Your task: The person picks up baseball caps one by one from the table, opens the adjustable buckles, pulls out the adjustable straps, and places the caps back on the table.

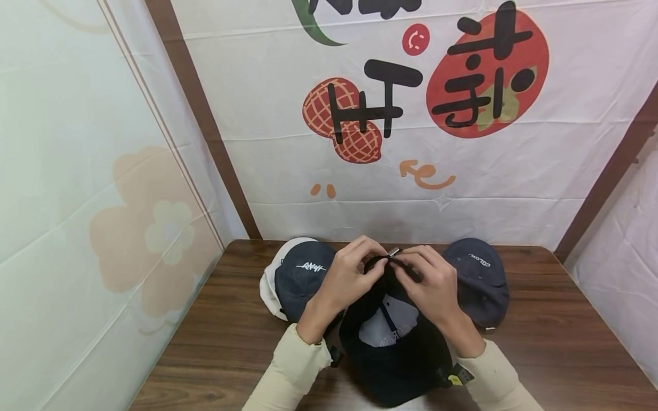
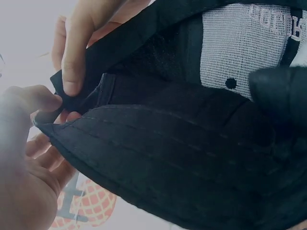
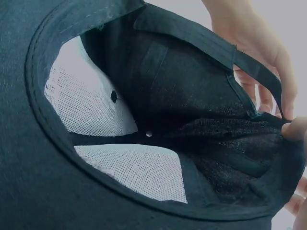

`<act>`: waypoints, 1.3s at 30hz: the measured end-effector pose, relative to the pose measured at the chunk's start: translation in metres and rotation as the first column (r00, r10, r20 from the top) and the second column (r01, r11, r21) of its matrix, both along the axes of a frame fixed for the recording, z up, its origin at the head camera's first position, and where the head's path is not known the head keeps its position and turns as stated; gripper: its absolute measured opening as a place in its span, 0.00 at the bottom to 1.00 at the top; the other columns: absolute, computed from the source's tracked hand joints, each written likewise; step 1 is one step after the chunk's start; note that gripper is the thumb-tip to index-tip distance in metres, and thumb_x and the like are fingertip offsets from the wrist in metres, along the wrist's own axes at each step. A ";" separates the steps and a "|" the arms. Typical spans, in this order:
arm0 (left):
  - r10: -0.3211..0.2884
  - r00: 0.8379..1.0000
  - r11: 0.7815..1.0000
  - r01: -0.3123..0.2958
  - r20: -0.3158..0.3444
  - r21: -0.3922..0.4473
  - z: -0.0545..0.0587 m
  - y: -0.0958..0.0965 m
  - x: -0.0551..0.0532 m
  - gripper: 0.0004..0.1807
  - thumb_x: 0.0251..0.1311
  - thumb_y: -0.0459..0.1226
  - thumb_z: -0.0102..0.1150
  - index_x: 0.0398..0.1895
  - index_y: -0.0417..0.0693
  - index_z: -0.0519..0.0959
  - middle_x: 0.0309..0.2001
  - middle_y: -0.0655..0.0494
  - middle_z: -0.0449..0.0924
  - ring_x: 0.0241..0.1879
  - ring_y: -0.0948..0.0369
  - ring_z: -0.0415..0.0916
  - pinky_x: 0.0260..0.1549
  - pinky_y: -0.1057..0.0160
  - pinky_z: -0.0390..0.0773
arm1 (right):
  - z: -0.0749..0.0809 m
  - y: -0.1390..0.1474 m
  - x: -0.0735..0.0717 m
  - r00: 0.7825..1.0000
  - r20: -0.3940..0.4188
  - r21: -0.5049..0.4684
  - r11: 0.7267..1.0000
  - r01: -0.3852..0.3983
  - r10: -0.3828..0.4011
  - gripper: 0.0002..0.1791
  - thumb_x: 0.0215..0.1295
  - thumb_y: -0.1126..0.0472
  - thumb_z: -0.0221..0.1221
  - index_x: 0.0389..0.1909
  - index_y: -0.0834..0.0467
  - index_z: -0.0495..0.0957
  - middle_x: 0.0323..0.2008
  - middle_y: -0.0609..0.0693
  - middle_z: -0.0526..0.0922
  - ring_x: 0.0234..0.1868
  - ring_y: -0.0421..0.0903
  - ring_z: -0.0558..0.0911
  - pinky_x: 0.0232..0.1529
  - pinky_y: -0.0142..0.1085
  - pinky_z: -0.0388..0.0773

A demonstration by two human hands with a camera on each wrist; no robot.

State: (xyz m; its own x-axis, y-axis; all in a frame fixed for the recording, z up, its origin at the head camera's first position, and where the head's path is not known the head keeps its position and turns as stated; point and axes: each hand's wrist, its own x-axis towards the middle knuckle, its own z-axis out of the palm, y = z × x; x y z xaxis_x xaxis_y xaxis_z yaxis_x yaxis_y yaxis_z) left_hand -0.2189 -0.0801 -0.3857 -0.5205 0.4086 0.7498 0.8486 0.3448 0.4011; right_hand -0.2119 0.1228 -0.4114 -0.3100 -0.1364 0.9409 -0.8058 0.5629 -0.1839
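A black cap [image 1: 398,371] is held with its inside facing up toward the head camera, and pale mesh lining [image 3: 108,91] shows within. At its far edge, my left hand [image 1: 354,268] pinches the back strap between thumb and fingers. Close beside it, my right hand [image 1: 430,281] pinches the strap's other side. A small metal buckle [image 1: 394,252] sits between the fingertips of both hands. In the right wrist view, the strap [image 3: 259,72] arcs over the cap's rear opening to the fingers. Whether the strap runs through the buckle cannot be made out.
Left of the hands, a navy cap [image 1: 303,285] with white lettering overlaps a white cap [image 1: 271,279]. Another dark blue cap [image 1: 478,279] lies to the right. All are on a brown wooden table [image 1: 216,342], with a printed cloth [image 1: 288,222] hanging behind it.
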 end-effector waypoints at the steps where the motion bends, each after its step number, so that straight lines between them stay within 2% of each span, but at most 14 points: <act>1: -0.001 1.000 1.000 0.001 -0.007 0.002 0.000 0.000 0.000 0.04 0.71 0.30 0.66 0.45 0.47 0.84 0.43 0.55 0.82 0.35 0.63 0.76 0.35 0.69 0.77 | 0.000 0.000 0.000 1.000 -0.005 0.000 1.000 -0.002 0.002 0.16 0.78 0.50 0.63 0.37 0.57 0.90 0.37 0.51 0.90 0.31 0.45 0.83 0.28 0.33 0.74; 10: -0.008 0.999 1.000 0.008 -0.047 0.005 -0.001 -0.001 -0.002 0.05 0.70 0.29 0.65 0.43 0.48 0.84 0.40 0.56 0.83 0.32 0.63 0.74 0.32 0.71 0.73 | 0.000 0.001 0.000 1.000 -0.017 0.007 1.000 -0.008 0.008 0.16 0.77 0.51 0.63 0.35 0.56 0.91 0.37 0.50 0.90 0.33 0.46 0.84 0.28 0.34 0.75; 17: -0.016 0.999 1.000 0.016 -0.032 0.010 -0.002 -0.001 -0.002 0.05 0.71 0.29 0.64 0.43 0.47 0.83 0.39 0.53 0.83 0.33 0.64 0.77 0.33 0.70 0.77 | -0.001 0.001 0.000 1.000 -0.017 -0.001 1.000 0.000 0.000 0.15 0.77 0.51 0.63 0.36 0.56 0.91 0.37 0.50 0.91 0.33 0.47 0.85 0.27 0.35 0.75; 25: -0.019 1.000 1.000 0.019 -0.011 0.013 -0.001 0.000 -0.001 0.04 0.71 0.28 0.63 0.42 0.45 0.83 0.39 0.53 0.84 0.33 0.63 0.78 0.33 0.69 0.78 | -0.002 0.001 0.001 1.000 0.001 -0.008 1.000 0.009 -0.009 0.08 0.71 0.58 0.68 0.35 0.57 0.91 0.36 0.49 0.90 0.33 0.46 0.84 0.27 0.35 0.75; 33: -0.023 1.000 1.000 0.023 -0.012 0.013 -0.002 0.001 -0.001 0.04 0.71 0.28 0.63 0.42 0.45 0.82 0.39 0.53 0.83 0.33 0.64 0.78 0.33 0.70 0.78 | -0.002 0.001 0.002 1.000 0.006 -0.014 1.000 0.024 -0.024 0.13 0.75 0.53 0.64 0.35 0.56 0.91 0.36 0.49 0.90 0.32 0.46 0.85 0.26 0.35 0.74; 39: -0.010 1.000 1.000 0.010 -0.009 0.015 -0.003 0.000 -0.001 0.04 0.70 0.28 0.63 0.42 0.44 0.82 0.39 0.52 0.84 0.34 0.63 0.80 0.32 0.70 0.79 | -0.003 0.005 0.002 0.999 0.034 -0.022 0.999 0.024 -0.023 0.09 0.72 0.57 0.67 0.34 0.57 0.91 0.35 0.50 0.90 0.32 0.47 0.84 0.27 0.35 0.74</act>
